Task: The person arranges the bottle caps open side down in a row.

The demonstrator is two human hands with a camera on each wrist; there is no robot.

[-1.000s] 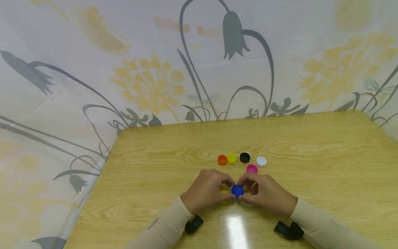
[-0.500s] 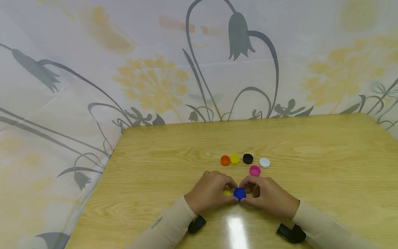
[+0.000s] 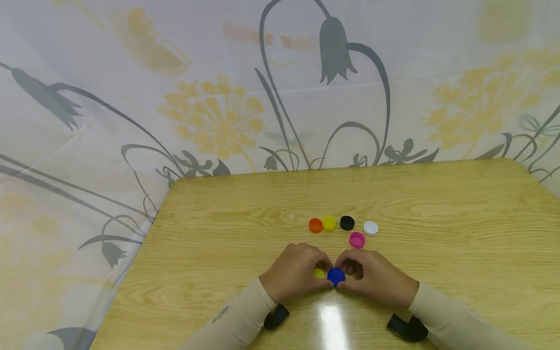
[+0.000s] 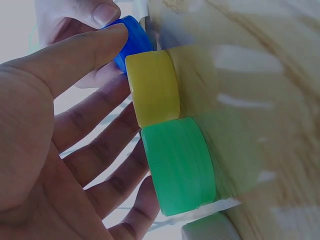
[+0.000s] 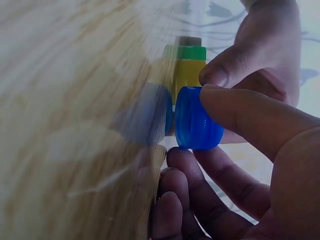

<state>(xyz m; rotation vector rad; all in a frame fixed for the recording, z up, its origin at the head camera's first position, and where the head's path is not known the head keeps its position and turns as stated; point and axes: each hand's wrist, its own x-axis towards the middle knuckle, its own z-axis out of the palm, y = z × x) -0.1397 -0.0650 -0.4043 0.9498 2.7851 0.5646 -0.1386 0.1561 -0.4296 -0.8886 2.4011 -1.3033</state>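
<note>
Both hands pinch one blue bottle cap (image 3: 336, 277) between thumbs and fingers, low over the table. My left hand (image 3: 295, 273) has its thumb on the cap's edge in the left wrist view. From the other side, my right hand (image 3: 378, 278) grips it; the right wrist view shows the blue cap (image 5: 200, 118) top outward, its rim near the tabletop with a thin gap. Beside it, within the left hand's curve, stand a yellow cap (image 4: 153, 88), a green cap (image 4: 179, 166) and a pale cap (image 4: 210, 231). In the head view the left hand hides most of these.
Farther back on the wooden table (image 3: 218, 218) lie an orange cap (image 3: 315, 225), a yellow one, a black cap (image 3: 347, 223), a white cap (image 3: 370, 229) and a pink cap (image 3: 357, 239). A patterned cloth (image 3: 218, 97) hangs behind the table's far edge.
The blue cap and both hands have shifted slightly toward the person. The pink cap, partly covered by the right hand before, now shows whole. Both hands keep their hold.
</note>
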